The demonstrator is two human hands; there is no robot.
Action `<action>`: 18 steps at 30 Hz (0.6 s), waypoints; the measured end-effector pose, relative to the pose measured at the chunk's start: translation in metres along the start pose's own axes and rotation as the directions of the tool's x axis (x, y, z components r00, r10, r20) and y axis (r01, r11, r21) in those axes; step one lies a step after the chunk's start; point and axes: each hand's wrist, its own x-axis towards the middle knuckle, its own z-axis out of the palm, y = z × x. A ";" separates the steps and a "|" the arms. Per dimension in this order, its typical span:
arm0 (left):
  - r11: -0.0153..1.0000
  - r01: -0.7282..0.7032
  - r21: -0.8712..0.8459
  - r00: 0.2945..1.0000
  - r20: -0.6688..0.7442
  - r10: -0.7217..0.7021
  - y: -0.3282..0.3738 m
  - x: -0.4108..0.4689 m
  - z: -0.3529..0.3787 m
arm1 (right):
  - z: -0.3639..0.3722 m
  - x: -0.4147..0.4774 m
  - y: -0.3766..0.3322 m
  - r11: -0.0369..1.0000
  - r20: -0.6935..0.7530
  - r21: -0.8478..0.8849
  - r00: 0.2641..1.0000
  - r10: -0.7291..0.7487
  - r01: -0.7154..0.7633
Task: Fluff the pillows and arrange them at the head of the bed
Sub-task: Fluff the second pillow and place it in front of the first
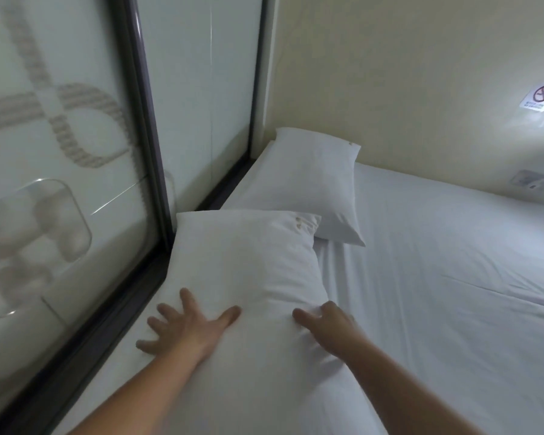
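Both hands on near pillow [248, 277]: left hand [186, 328] flat, right hand [330, 324] pressing.

Single head view, looking forward and down, close over bed [437, 277], angled toward corner by glass partition [76, 152].

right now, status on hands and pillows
Left hand open, flat on near pillow. Right hand pressing its right side. Far pillow in the corner. Nothing in the way.
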 end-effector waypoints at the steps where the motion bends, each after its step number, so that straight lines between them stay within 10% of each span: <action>1: 0.999 0.007 -0.054 1.000 0.022 -0.006 -0.003 0.001 0.006 | 0.012 0.004 0.004 0.997 0.056 0.063 0.998 0.037 -0.040; 11: 0.952 -0.257 -0.168 0.957 -0.179 0.227 0.002 0.003 0.033 | 0.060 0.019 0.025 0.986 -0.121 0.165 0.993 0.001 0.019; 18: 0.832 -0.552 -0.055 0.701 -0.571 0.427 0.039 -0.006 -0.011 | 0.016 -0.017 0.021 0.965 -0.510 0.177 0.856 -0.079 0.195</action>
